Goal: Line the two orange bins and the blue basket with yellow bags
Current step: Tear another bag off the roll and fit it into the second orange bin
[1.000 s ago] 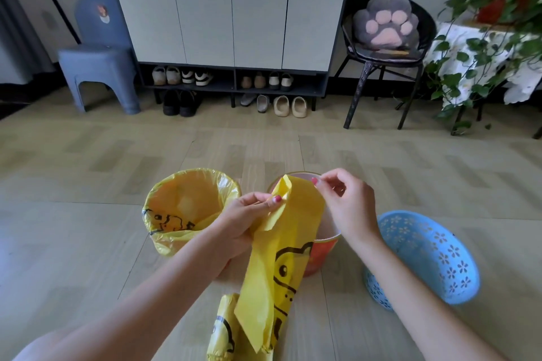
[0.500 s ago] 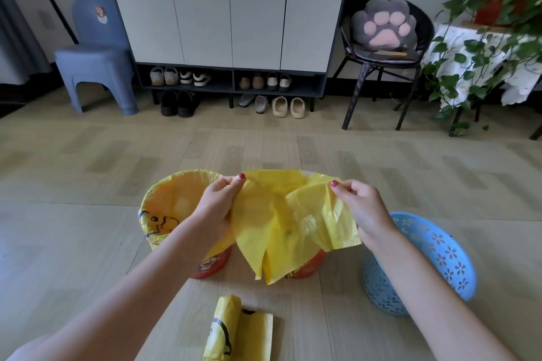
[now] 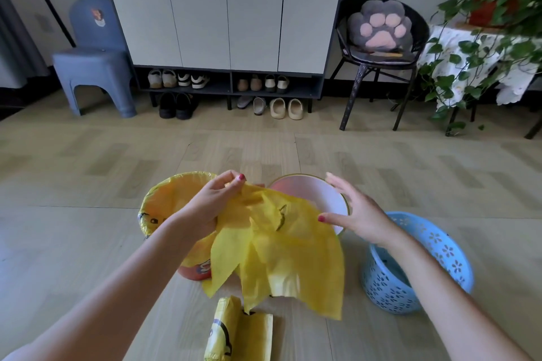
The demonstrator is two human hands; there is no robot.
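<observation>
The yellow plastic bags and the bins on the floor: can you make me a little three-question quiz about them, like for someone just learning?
1. True or false: the left orange bin already has a yellow liner.
2. Which of the hands grips the loose yellow plastic bag?
A. left hand
B. right hand
C. both
3. Fill in: the blue perforated plastic basket stands to the ___ of the unlined orange bin.

Key: 1 true; 2 A, since the right hand is open beside the bag; 3 right.
</observation>
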